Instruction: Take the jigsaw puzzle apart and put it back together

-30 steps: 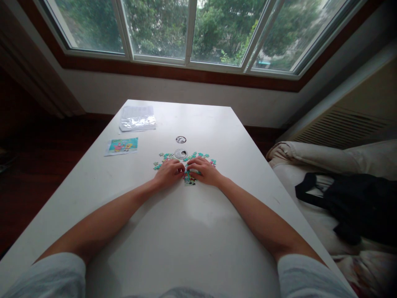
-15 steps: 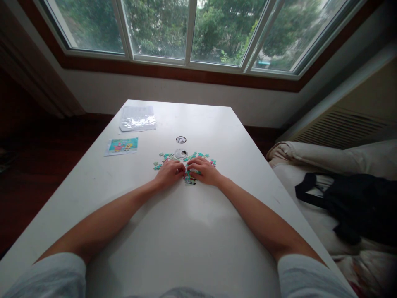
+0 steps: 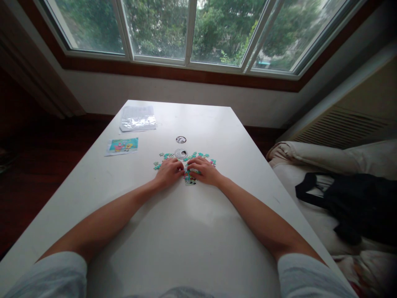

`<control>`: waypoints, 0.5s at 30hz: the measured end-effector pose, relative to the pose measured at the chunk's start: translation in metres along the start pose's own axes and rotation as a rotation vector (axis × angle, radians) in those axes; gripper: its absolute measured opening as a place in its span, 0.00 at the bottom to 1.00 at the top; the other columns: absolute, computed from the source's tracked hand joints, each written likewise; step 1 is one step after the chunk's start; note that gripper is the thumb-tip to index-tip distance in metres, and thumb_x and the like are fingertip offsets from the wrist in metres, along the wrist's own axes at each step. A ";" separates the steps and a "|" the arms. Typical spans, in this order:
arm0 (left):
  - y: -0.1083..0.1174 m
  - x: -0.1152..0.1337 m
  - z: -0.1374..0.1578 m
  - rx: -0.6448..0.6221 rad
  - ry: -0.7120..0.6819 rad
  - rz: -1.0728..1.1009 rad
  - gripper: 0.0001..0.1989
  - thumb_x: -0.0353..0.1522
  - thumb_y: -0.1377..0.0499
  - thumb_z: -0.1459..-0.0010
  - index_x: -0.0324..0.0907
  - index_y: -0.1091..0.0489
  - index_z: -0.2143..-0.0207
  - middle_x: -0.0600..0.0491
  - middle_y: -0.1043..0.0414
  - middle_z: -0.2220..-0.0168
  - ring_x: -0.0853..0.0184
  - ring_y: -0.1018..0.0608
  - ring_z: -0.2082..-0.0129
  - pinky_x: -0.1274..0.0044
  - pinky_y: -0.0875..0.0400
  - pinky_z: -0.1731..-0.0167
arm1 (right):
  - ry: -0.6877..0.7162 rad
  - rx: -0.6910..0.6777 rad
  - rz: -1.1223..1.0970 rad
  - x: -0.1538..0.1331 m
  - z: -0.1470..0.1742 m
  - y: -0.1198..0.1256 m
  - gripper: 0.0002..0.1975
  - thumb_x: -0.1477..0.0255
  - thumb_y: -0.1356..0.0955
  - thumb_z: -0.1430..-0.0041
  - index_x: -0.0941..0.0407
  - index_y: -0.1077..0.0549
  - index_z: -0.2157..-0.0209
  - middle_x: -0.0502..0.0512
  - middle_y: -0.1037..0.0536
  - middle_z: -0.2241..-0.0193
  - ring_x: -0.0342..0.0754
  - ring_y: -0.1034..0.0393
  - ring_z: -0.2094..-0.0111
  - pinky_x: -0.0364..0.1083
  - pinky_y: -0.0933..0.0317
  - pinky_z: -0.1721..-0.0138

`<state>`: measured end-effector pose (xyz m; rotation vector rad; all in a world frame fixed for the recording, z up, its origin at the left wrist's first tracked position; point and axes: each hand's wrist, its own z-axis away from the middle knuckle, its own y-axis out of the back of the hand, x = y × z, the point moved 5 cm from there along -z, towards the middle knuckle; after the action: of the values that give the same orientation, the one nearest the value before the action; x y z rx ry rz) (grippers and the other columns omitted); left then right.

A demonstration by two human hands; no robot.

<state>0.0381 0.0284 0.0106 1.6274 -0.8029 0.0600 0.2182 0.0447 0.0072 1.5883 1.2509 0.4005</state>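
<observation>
Between my hands lies a small joined patch of jigsaw puzzle pieces point(image 3: 190, 180) in teal, pink and yellow. My left hand point(image 3: 170, 171) is closed, its thumb and fingers pinched at the patch's left edge; the puzzle piece there is mostly hidden by the fingertips. Curled over the patch from the other side, my right hand point(image 3: 205, 170) grips its right part with bent fingers. Loose puzzle pieces point(image 3: 203, 155) in green and teal are scattered just beyond both hands, some partly covered by them.
A round silvery disc point(image 3: 180, 154) lies among the loose pieces, and a smaller dark-rimmed disc point(image 3: 181, 140) beyond it. On the left of the white table point(image 3: 186, 231) are a cartoon picture card point(image 3: 123, 145) and a clear plastic bag point(image 3: 138, 118). Dark clothing point(image 3: 356, 203) rests at right.
My left hand's fingers have shifted very slightly at the patch's edge. My right hand and the pieces look almost unchanged.
</observation>
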 end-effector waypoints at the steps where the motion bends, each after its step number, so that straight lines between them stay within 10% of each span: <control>1: 0.000 0.000 0.000 0.000 0.000 -0.003 0.05 0.35 0.37 0.39 0.44 0.23 0.66 0.51 0.26 0.63 0.61 0.28 0.61 0.68 0.37 0.56 | -0.002 -0.001 0.002 0.000 0.000 0.000 0.08 0.69 0.31 0.34 0.51 0.23 0.54 0.58 0.22 0.50 0.56 0.31 0.47 0.58 0.39 0.43; 15: 0.001 -0.003 0.001 0.015 -0.031 0.015 0.05 0.31 0.40 0.40 0.43 0.24 0.67 0.52 0.27 0.67 0.63 0.28 0.63 0.70 0.37 0.57 | -0.002 0.003 -0.005 0.000 0.000 0.001 0.09 0.68 0.31 0.33 0.51 0.23 0.54 0.58 0.22 0.50 0.56 0.31 0.47 0.58 0.39 0.43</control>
<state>0.0348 0.0286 0.0095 1.6399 -0.8401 0.0516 0.2186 0.0445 0.0081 1.5872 1.2544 0.3938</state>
